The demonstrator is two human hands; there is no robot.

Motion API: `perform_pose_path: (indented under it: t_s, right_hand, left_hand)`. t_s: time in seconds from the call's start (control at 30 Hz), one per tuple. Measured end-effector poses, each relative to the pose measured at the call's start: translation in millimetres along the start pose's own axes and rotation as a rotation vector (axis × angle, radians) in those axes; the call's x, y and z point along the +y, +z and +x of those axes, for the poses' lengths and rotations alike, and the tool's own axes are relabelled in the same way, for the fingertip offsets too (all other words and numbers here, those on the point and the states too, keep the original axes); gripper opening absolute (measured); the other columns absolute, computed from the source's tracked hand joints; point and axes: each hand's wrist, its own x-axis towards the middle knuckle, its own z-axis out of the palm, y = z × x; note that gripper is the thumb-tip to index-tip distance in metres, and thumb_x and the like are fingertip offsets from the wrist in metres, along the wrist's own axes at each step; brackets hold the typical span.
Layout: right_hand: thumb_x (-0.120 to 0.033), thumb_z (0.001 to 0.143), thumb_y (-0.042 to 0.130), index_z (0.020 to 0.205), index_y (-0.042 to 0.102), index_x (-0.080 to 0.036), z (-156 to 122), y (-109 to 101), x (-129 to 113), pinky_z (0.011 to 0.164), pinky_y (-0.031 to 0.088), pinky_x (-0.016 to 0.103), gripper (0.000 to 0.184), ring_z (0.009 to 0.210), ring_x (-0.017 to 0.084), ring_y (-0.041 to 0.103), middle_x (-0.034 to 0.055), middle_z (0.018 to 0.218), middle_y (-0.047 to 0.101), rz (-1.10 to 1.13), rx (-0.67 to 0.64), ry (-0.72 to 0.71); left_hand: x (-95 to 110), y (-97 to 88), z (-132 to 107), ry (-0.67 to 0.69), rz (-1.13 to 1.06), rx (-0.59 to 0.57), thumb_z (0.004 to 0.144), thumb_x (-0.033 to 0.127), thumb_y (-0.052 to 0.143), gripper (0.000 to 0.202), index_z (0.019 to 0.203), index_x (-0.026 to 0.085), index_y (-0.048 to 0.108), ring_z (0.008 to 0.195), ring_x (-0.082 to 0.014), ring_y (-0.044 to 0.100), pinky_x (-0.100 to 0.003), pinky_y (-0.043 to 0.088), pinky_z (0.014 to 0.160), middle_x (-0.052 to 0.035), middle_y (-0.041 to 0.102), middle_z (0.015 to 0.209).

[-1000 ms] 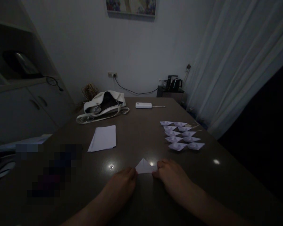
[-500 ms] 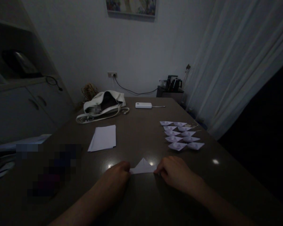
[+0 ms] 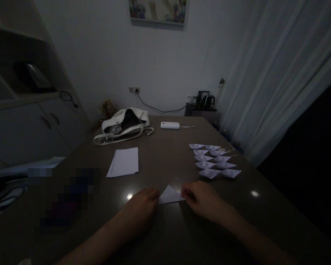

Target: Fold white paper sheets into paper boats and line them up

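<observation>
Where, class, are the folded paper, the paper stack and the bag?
Folded paper [image 3: 169, 195], head view: its middle.
Paper stack [image 3: 124, 162], head view: top sheet.
Bag [image 3: 116, 119], head view: white fabric left of its opening.

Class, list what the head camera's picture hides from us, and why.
All in the head view:
Folded paper, left end: covered by the left hand.
Its right end: behind the right hand.
Painting, top: cut off by the upper edge.
White bag, inside: too dark.
</observation>
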Motion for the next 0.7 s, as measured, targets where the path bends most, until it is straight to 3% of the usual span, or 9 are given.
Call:
perform_pose_path:
  t_s: [0.13,0.33,0.43,0.53,0.63,0.7]
  right_hand:
    - [-0.014,0.078,0.058,0.081,0.065,-0.018,6.0,12.4,-3.6,0.064,0.036,0.023,0.008,0.073,0.015,0.06,0.003,0.08,0.067,0.096,0.039,-0.089]
    - [-0.012,0.077,0.062,0.078,0.067,-0.016,12.8,9.0,11.1,0.061,0.035,0.023,0.006,0.074,0.016,0.06,0.0047,0.081,0.068,0.03,-0.069,0.083]
    - [-0.011,0.076,0.062,0.078,0.066,-0.016,12.9,5.4,16.4,0.06,0.033,0.023,0.006,0.074,0.016,0.06,0.0043,0.082,0.068,-0.012,-0.077,0.086]
    - [-0.01,0.077,0.059,0.078,0.065,-0.017,11.6,5.6,16.1,0.058,0.032,0.023,0.009,0.074,0.016,0.06,0.0035,0.083,0.068,-0.032,-0.068,0.059]
    - [-0.012,0.077,0.06,0.079,0.065,-0.017,10.3,6.0,13.9,0.058,0.031,0.023,0.007,0.075,0.017,0.06,0.0039,0.083,0.068,-0.043,-0.056,0.062]
    - [-0.013,0.076,0.062,0.079,0.066,-0.017,10.0,4.5,13.3,0.058,0.031,0.023,0.006,0.073,0.016,0.06,0.0035,0.081,0.068,-0.017,-0.06,0.059]
  left_hand:
    - [-0.6,4.8,1.6,0.03,0.048,0.024,0.082,0.005,0.043,0.023,0.082,0.013,0.064,0.083,-0.022,0.056,-0.034,0.048,0.076,-0.0087,0.06,0.088]
    - [-4.2,3.4,0.7,0.013,0.033,0.028,0.084,0.005,0.041,0.024,0.079,0.014,0.063,0.081,-0.02,0.056,-0.031,0.047,0.075,-0.0078,0.059,0.086]
    - [-5.9,1.5,1.4,-0.01,0.02,0.032,0.081,0.006,0.044,0.019,0.082,0.015,0.061,0.083,-0.0211,0.056,-0.032,0.047,0.075,-0.0081,0.059,0.088]
    - [-7.6,3.0,4.7,-0.057,-0.022,0.099,0.084,0.017,0.049,0.01,0.089,0.016,0.058,0.084,-0.0227,0.056,-0.034,0.047,0.074,-0.0076,0.06,0.091]
    - [-11.0,10.3,9.5,-0.047,-0.126,0.138,0.086,0.03,0.055,0.018,0.099,0.018,0.059,0.089,-0.0236,0.057,-0.034,0.047,0.076,-0.0075,0.06,0.097]
    - [-14.1,16.5,11.8,-0.03,-0.202,0.145,0.087,0.029,0.054,0.019,0.103,0.019,0.06,0.091,-0.0219,0.058,-0.031,0.047,0.077,-0.0072,0.061,0.1]
